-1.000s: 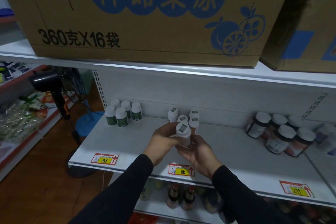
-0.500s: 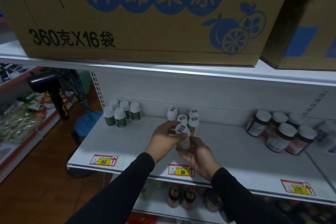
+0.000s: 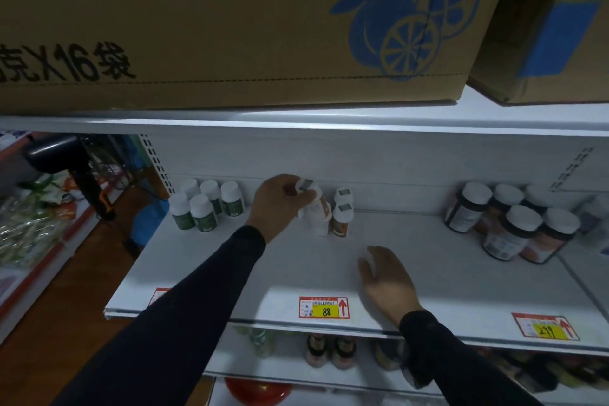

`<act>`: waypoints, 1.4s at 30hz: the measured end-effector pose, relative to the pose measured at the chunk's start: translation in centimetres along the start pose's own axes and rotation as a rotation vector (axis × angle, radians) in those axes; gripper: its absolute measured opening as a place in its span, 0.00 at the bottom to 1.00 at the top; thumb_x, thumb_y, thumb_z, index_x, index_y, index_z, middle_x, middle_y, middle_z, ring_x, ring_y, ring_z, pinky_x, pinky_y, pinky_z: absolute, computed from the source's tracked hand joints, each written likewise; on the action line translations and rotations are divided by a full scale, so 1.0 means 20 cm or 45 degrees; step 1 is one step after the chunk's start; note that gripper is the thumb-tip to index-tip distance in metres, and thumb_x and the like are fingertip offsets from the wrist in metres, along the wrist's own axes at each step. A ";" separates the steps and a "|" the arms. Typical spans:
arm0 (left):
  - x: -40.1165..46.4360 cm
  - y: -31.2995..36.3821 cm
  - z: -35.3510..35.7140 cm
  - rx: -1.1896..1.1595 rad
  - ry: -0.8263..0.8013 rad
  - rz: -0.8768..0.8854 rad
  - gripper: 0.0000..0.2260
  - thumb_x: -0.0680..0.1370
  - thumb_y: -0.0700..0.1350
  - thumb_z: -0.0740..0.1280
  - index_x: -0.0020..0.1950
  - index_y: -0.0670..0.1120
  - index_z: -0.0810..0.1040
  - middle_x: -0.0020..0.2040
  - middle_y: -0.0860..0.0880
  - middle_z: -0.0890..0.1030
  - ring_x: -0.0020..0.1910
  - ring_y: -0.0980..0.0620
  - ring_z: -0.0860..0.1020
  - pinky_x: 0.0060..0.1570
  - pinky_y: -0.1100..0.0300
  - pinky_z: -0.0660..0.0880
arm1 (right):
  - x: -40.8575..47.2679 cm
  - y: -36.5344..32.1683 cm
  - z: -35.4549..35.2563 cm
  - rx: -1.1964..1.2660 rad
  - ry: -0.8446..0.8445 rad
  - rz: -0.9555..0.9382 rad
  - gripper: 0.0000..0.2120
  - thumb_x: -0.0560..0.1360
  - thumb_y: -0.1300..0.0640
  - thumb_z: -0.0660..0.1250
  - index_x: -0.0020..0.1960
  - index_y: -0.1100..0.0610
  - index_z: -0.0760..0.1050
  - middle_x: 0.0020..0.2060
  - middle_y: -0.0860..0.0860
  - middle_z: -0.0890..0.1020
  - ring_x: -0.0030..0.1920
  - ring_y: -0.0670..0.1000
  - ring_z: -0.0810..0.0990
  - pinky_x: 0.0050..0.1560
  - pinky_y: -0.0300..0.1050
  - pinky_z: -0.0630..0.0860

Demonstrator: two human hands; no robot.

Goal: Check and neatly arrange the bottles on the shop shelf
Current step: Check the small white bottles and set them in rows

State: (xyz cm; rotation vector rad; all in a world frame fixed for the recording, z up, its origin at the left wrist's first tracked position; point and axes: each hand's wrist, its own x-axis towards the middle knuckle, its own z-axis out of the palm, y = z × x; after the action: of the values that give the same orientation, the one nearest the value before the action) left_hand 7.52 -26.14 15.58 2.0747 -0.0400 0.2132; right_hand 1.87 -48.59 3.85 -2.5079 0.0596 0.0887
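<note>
btwn green bottles [image 3: 204, 204] & brown jars [image 3: 510, 224]: hands [image 3: 280, 201]

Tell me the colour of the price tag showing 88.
Red border with yellow patch, on the price tag, head view.

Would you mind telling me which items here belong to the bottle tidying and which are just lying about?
Job:
- left hand
- held bottle
- middle bottles
- green-label bottles
- dark jars
- shelf

Lying about:
- cardboard box
- price tag
- right hand, empty
</note>
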 end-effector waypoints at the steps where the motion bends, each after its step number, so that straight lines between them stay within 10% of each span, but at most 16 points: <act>1: 0.04 0.00 0.00 0.053 0.014 0.008 0.10 0.74 0.46 0.73 0.41 0.40 0.80 0.39 0.43 0.81 0.37 0.49 0.76 0.42 0.51 0.73 | 0.01 0.04 0.02 -0.147 -0.009 -0.024 0.26 0.83 0.45 0.53 0.77 0.57 0.62 0.77 0.54 0.62 0.77 0.53 0.59 0.74 0.40 0.50; 8: 0.27 -0.01 0.07 0.194 0.043 -0.030 0.09 0.73 0.47 0.72 0.39 0.42 0.78 0.33 0.52 0.76 0.30 0.59 0.71 0.27 0.73 0.65 | 0.04 0.16 0.12 -0.536 -0.022 -0.119 0.43 0.72 0.36 0.30 0.80 0.53 0.54 0.80 0.56 0.53 0.79 0.58 0.52 0.77 0.52 0.45; 13: 0.36 -0.03 0.12 0.301 -0.004 -0.010 0.10 0.74 0.47 0.71 0.42 0.40 0.80 0.38 0.45 0.80 0.35 0.52 0.75 0.28 0.72 0.65 | 0.04 0.18 0.14 -0.505 0.035 -0.115 0.37 0.81 0.39 0.39 0.69 0.60 0.75 0.69 0.63 0.74 0.67 0.65 0.74 0.68 0.62 0.68; 19: 0.41 -0.02 0.20 0.263 -0.006 -0.010 0.10 0.73 0.47 0.72 0.46 0.40 0.81 0.41 0.42 0.83 0.39 0.43 0.81 0.43 0.49 0.80 | 0.03 0.21 0.18 -0.549 0.103 -0.107 0.30 0.79 0.40 0.50 0.70 0.57 0.73 0.70 0.61 0.72 0.69 0.63 0.72 0.71 0.57 0.64; 31: 0.40 -0.07 0.28 0.376 -0.093 -0.060 0.09 0.73 0.44 0.71 0.46 0.38 0.81 0.42 0.42 0.83 0.40 0.48 0.77 0.36 0.60 0.70 | 0.03 0.22 0.20 -0.572 0.226 -0.170 0.30 0.78 0.39 0.55 0.70 0.58 0.74 0.70 0.61 0.73 0.69 0.62 0.73 0.70 0.59 0.65; 42: 0.38 -0.16 0.35 0.453 -0.144 -0.143 0.09 0.70 0.48 0.73 0.46 0.44 0.83 0.43 0.47 0.83 0.46 0.45 0.79 0.51 0.53 0.74 | 0.03 0.25 0.23 -0.513 0.357 -0.250 0.29 0.78 0.41 0.56 0.69 0.60 0.75 0.68 0.62 0.75 0.68 0.64 0.74 0.70 0.60 0.67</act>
State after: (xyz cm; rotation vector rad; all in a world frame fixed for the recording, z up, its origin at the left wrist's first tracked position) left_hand 16.26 -30.17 10.69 2.4335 0.0487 0.0341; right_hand 1.99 -49.98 -2.87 -2.8950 -0.1005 -0.3666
